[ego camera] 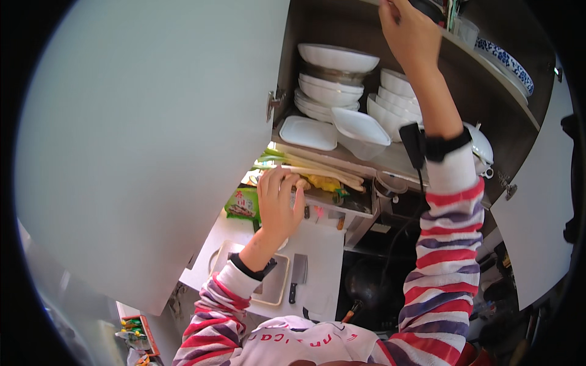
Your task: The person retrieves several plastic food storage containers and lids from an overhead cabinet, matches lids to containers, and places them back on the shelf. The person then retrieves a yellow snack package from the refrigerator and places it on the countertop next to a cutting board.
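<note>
My right hand (412, 34) reaches up to the upper shelf (492, 59) of an open wall cabinet. Its fingers are curled and partly cut off by the top edge, so whether they grip anything is hidden. A dark round vessel (429, 10) is just beside it. Lower down, my left hand (280, 201) hangs in front of the counter ledge, thumb apart from loosely bent fingers, nothing visible in it. Behind that hand are a piece of ginger (302, 184), leeks (320, 167) and a green printed food bag (241, 203).
White bowls (339, 57), more stacked bowls (393, 105) and lidded plastic containers (361, 126) fill the lower shelf. One cabinet door (151, 137) swings out at left, another (535, 228) at right. Below lie a cleaver (299, 270), a cutting board (277, 286) and a wok (366, 281).
</note>
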A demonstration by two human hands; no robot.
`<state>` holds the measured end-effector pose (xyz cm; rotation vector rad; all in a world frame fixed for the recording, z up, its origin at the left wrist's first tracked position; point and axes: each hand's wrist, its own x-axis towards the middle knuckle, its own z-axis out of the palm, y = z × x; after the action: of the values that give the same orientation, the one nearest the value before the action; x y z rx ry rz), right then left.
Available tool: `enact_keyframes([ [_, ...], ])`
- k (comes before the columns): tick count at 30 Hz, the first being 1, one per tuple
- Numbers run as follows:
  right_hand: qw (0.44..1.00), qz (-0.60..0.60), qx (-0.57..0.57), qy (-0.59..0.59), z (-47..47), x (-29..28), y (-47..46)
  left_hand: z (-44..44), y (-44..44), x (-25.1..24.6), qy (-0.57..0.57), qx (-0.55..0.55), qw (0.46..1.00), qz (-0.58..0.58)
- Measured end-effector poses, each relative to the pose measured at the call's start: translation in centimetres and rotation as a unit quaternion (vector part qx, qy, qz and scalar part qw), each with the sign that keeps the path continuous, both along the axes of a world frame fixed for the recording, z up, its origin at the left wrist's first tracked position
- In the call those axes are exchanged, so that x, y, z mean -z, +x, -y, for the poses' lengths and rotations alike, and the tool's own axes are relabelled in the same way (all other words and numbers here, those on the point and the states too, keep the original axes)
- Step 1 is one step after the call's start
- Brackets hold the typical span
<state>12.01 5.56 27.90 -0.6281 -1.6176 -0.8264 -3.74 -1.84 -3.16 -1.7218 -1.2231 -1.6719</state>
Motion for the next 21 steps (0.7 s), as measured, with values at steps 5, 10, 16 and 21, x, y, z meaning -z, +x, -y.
enact_keyframes([
  [5,0.999,0.029,-0.016,-0.042,2.8,9.8,4.9,-1.5,0.1,-0.5,-0.005,0.011,1.0,-0.011],
  [10,0.984,0.045,0.041,-0.165,2.0,17.1,7.7,-3.5,1.5,-1.8,0.023,0.03,0.999,-0.033],
  [16,0.975,0.128,0.027,-0.178,-0.4,21.8,7.7,-5.1,1.8,-2.5,-0.014,-0.065,0.996,-0.064],
  [21,0.974,0.151,0.083,-0.15,-1.8,23.5,7.0,-6.2,1.5,-2.1,-0.038,-0.084,0.994,-0.06],
])
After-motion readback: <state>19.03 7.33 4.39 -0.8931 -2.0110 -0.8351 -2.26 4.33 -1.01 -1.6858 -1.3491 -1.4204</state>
